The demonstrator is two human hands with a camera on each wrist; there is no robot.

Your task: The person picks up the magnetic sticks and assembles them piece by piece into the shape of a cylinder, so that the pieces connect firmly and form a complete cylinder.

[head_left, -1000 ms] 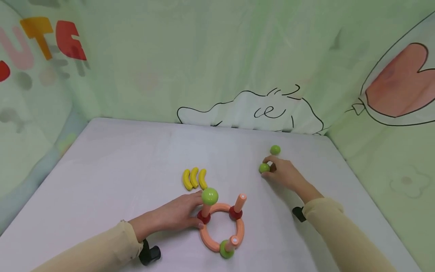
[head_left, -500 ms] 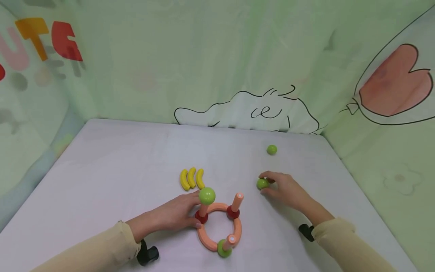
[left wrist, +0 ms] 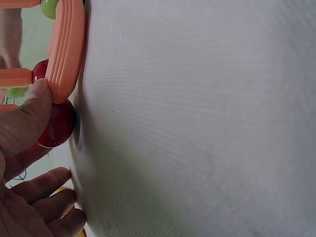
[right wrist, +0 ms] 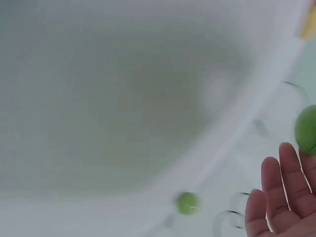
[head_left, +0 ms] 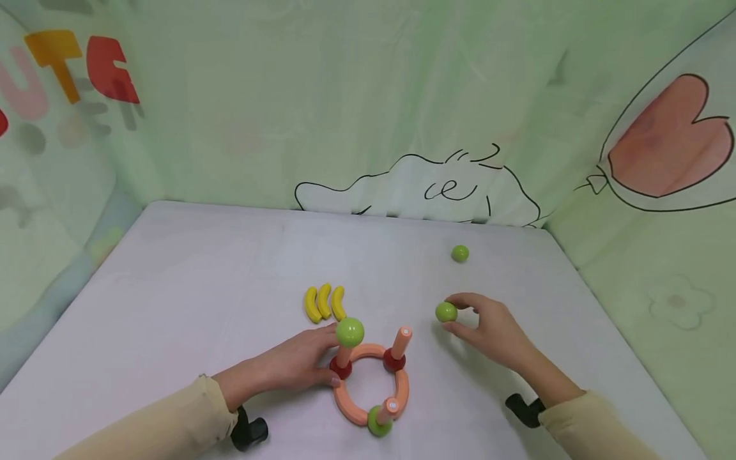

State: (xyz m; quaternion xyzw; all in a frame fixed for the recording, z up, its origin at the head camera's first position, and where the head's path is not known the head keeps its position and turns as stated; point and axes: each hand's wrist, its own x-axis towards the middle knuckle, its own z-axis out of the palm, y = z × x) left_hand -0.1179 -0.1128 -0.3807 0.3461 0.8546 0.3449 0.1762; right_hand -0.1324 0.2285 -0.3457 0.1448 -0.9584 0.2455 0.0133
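In the head view, my left hand [head_left: 296,365] grips the near-left corner of a ring of curved orange pieces [head_left: 347,406] joined by balls. The left wrist view has its thumb and index finger around a red ball [left wrist: 59,126] there, against the end of a curved orange piece [left wrist: 68,49]. Orange pegs [head_left: 402,342] rise from the ring, the left one topped by a green ball [head_left: 350,332]. Right of the ring, my right hand [head_left: 496,331] pinches another green ball [head_left: 445,312] between thumb and fingers, above the table. The right wrist view cuts off that ball [right wrist: 307,131].
Beyond the ring lie three yellow banana-shaped pieces [head_left: 324,301] side by side. A loose green ball [head_left: 460,253] rests near the back right of the white table [head_left: 230,268]. Printed green fabric walls [head_left: 241,115] stand behind and beside the table.
My right hand has brought its green ball nearer to me, away from the loose ball at the back, and lifted it. My left hand keeps its hold on the ring.
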